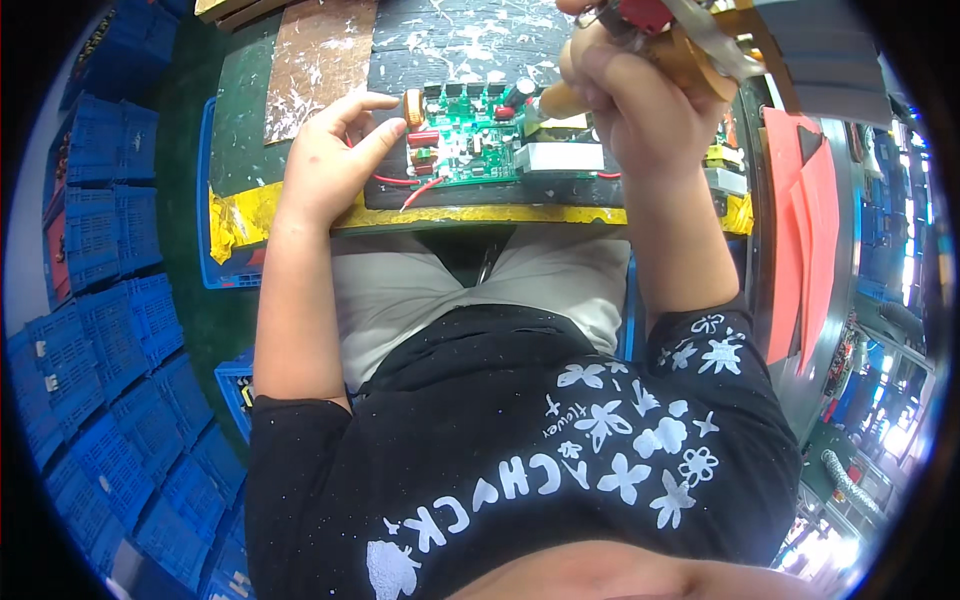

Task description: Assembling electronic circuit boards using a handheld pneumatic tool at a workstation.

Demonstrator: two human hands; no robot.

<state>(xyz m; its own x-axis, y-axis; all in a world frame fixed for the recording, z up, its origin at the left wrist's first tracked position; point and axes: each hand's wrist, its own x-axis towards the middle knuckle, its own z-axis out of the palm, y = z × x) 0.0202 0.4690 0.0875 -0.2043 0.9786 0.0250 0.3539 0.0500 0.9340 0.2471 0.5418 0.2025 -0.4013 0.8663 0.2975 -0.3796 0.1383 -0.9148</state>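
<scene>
One left hand (335, 158), unclenched, beside circuit board (465, 155), right hand (645, 105) grasping apparent amber tool (699, 70)

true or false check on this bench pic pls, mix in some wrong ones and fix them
1. The right hand holds a tool. True.
2. The left hand is at the board's left end. True.
3. The copper coil is at the board's right end. False: it is at the left end.
4. Yellow tape runs along the table's near edge. True.
5. The stacked crates are red. False: they are blue.
6. The red sheets lie left of the board. False: they lie to its right.
</scene>
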